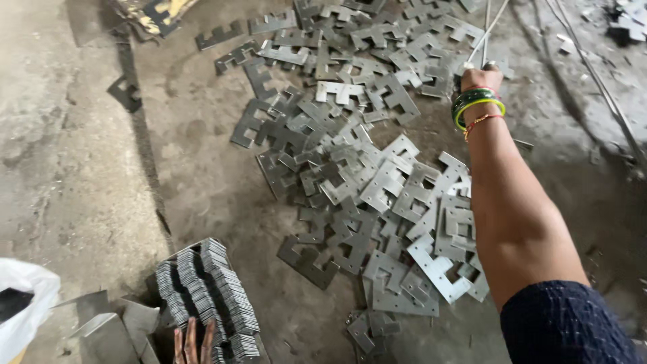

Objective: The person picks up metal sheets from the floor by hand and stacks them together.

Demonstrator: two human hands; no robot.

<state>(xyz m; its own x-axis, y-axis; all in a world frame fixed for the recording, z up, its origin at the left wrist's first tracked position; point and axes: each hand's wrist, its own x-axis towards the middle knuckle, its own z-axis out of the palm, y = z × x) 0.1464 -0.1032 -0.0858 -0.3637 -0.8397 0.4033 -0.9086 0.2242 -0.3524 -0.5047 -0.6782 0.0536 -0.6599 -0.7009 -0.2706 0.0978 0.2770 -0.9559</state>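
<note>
My right hand (480, 77) reaches far out over a scattered heap of flat grey metal plates (377, 182) with notched edges and small holes. It is closed around a thin pale metal rod (490, 27) that runs up and away to the right. Green bangles and a red thread circle that wrist. Only the fingertips of my left hand (193, 341) show at the bottom edge. They are stretched out and rest against rows of the same plates stacked on edge (209, 283) in a low metal box.
The ground is stained concrete. A dark seam (138, 128) crosses it at left. A white bag (20, 303) lies at bottom left. More thin rods (600, 87) run across the floor at right, and a yellow and black scrap (158, 13) sits at top left.
</note>
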